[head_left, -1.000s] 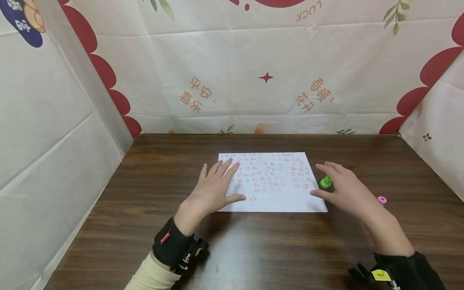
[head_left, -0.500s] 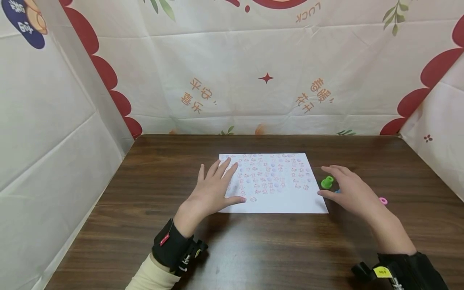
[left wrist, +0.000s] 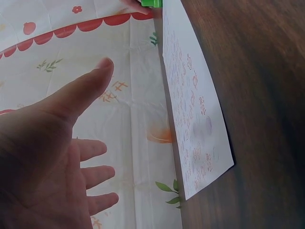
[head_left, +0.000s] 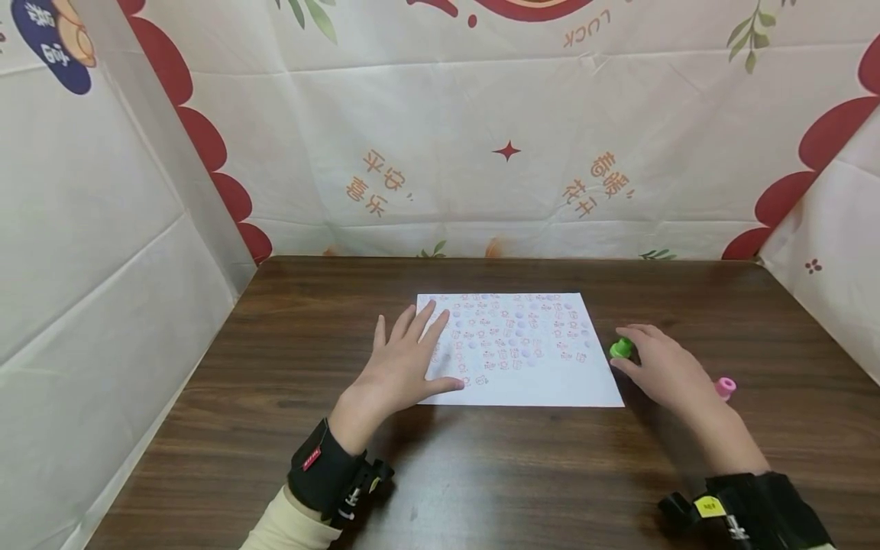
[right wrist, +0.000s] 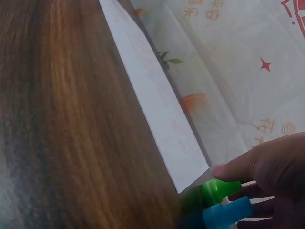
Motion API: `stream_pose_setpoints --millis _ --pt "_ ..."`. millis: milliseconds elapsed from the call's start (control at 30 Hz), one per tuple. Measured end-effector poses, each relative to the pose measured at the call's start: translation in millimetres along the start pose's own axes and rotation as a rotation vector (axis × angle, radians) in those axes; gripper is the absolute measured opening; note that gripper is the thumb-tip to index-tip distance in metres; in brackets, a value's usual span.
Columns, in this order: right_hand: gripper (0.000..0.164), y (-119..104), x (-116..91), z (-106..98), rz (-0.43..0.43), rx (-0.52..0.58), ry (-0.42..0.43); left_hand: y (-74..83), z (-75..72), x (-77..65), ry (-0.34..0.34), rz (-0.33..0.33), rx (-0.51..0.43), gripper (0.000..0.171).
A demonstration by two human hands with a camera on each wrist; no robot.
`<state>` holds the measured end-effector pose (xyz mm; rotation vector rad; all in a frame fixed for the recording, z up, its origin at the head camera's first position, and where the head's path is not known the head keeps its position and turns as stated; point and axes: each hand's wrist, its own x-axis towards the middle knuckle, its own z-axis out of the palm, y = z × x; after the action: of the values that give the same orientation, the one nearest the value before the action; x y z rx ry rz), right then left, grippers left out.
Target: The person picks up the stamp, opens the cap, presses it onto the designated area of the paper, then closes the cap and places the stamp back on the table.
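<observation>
My left hand (head_left: 395, 363) is spread, fingers apart, over the left side of a white sheet of paper (head_left: 550, 386) covered in rows of small red and purple stamped prints. In the left wrist view its thumb (left wrist: 93, 88) points out above the sheet. At the paper's right edge my right hand (head_left: 663, 374) has its thumb and forefinger on either side of a green stamp (head_left: 621, 348) with a knob handle. The right wrist view shows the thumb right at the green stamp, with a blue stamp (right wrist: 228, 213) next to it and the other fingers behind.
A pink stamp (head_left: 725, 387) stands on the brown wooden table (head_left: 495, 466), right of my right forearm. A white printed cloth (head_left: 447, 153) hangs behind the table and along both sides. Both wrists wear black straps (head_left: 323, 466) with cameras.
My right hand has shifted slightly right, then lowered to the green stamp, its thumb and forefinger coming closer together. My left hand has stayed nearly still over the paper.
</observation>
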<state>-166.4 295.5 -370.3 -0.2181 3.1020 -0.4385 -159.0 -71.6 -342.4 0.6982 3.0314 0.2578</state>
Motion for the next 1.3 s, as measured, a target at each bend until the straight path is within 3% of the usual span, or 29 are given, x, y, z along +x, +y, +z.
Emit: stream_pose_setpoints --millis 300,533,700,900,1033,1300 --pt "0.035 4.9 -1.6 9.5 0.003 -0.033 0.083 1.3 6.6 0.3 -0.011 0.002 0.000 0.098" --pt "0.036 -0.4 -2.5 8.6 0.011 -0.016 0.132 1.2 6.9 -1.3 -0.010 -0.007 -0.005 0.099" --pt "0.036 -18.5 -4.8 1.5 0.008 0.034 0.183 -0.7 7.0 -1.4 0.008 -0.001 -0.012 0.097" --pt "0.031 -50.2 -4.8 -6.1 -0.058 0.209 0.239 -6.2 9.4 2.3 0.081 0.025 -0.059 0.090" --pt "0.028 -64.6 -4.5 -5.4 -0.109 0.370 0.278 -7.4 10.7 6.1 0.156 0.059 -0.146 0.081" --pt "0.034 -77.8 -5.5 0.3 -0.105 0.657 0.140 0.1 8.4 7.5 0.244 0.145 -0.356 0.069"
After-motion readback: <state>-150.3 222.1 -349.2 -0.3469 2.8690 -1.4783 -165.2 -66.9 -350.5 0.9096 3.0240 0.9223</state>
